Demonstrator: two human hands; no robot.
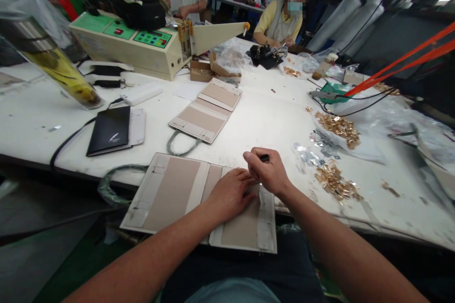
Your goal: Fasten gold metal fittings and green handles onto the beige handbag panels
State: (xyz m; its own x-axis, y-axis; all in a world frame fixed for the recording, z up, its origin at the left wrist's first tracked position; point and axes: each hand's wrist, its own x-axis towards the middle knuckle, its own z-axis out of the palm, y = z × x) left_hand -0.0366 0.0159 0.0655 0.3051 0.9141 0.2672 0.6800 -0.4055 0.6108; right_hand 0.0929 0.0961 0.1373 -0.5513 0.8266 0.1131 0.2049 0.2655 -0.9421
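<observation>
Right hand: the bare right hand (266, 169) is closed in a fist round a short, dark, rod-like tool (264, 157), above the panel's upper right edge.
Left hand: open, palm down, the bare left hand (232, 194) presses flat on the panel.
Panel: the wide beige-and-white folding panel (174, 189) lies open at the near table edge, under the left hand.
Handle: from the fist, a green, plastic-wrapped loop (106, 184) is at 9 o'clock.
Second panel: a smaller beige rectangular panel (202, 118), at 11.
Metal: a heap of small gold-coloured pieces (336, 182), at 3; flat silver pieces (322, 144), between 2 and 3.
Machine: cream, green-topped, boxy (142, 52), between 10 and 11.
</observation>
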